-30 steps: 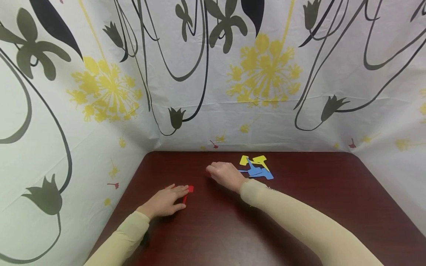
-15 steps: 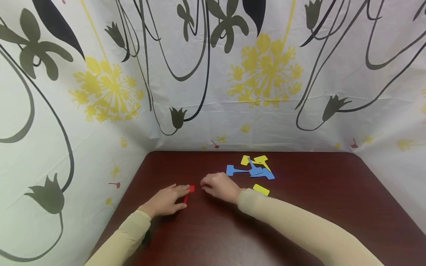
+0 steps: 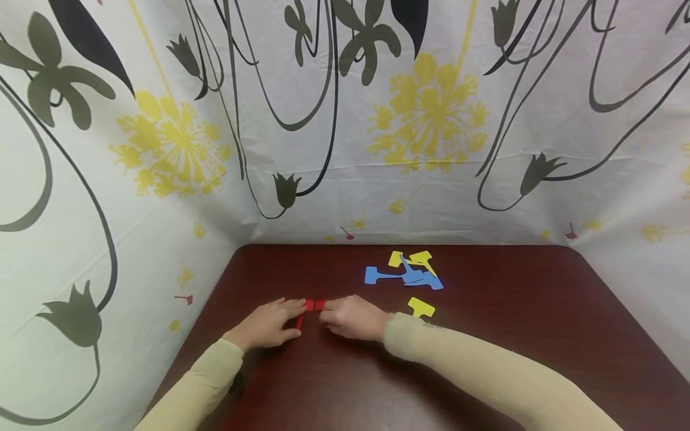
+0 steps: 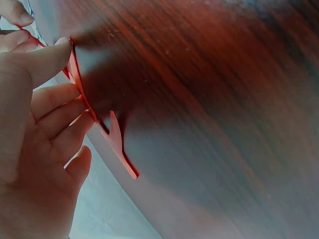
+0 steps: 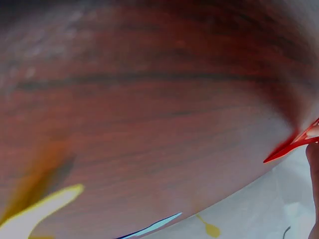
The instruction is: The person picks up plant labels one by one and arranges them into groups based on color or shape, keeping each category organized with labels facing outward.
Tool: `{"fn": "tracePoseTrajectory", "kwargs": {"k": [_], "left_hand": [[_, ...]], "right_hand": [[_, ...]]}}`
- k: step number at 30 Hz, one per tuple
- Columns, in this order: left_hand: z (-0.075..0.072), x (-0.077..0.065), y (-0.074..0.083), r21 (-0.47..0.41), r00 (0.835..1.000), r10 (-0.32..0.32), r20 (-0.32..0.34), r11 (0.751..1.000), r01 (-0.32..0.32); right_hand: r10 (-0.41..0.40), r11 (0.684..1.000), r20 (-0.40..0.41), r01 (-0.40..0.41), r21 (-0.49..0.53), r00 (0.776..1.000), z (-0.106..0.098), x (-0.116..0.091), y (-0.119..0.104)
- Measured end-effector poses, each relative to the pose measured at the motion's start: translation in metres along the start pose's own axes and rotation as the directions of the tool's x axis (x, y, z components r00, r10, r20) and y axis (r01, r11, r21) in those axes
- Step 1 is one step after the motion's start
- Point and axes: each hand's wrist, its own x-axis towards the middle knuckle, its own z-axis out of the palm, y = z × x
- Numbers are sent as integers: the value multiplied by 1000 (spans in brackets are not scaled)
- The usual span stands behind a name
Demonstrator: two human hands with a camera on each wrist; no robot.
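Thin red T-shaped plant labels [image 3: 299,321] lie flat on the dark table toward its left side. My left hand [image 3: 264,325] rests on them, fingers stretched out and thumb touching one stem; it hides most of them. In the left wrist view, one red label end [image 4: 117,144] sticks out past the fingers. Close on the right, my right hand [image 3: 356,317] pinches another red plant label [image 3: 320,304], its head beside the labels under the left hand. The pointed red tip [image 5: 279,153] shows at the edge of the right wrist view.
Several blue labels [image 3: 372,275] and yellow labels [image 3: 423,258] lie overlapping near the far edge of the table [image 3: 507,281]. One yellow label [image 3: 421,306] lies alone beyond the right sleeve. A patterned white cloth [image 3: 345,197] hangs behind and at the sides.
My right hand has come nearer and slightly left with the red plant label, bringing it beside the left hand's labels. The left hand stays in place. Blue and yellow labels have come into view.
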Motion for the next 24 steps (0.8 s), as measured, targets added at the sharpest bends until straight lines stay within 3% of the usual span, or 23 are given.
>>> {"fn": "tracePoseTrajectory", "kwargs": {"k": [6,11,18,24], "left_hand": [[1,0,-1,2,1000,-9,14,1000,9],[0,1,-1,4,1000,-8,15,1000,8],[-3,1,0,7,1000,-11,14,1000,11],[-1,1,0,11,999,-26,24,1000,26]], "right_hand": [[-22,997,33,24,-79,999,2,1,-5],[-26,997,58,31,-77,998,4,1,-5],[89,996,120,-89,-2,989,3,0,5],[192,981,181,-189,-35,965,8,-4,10]]}}
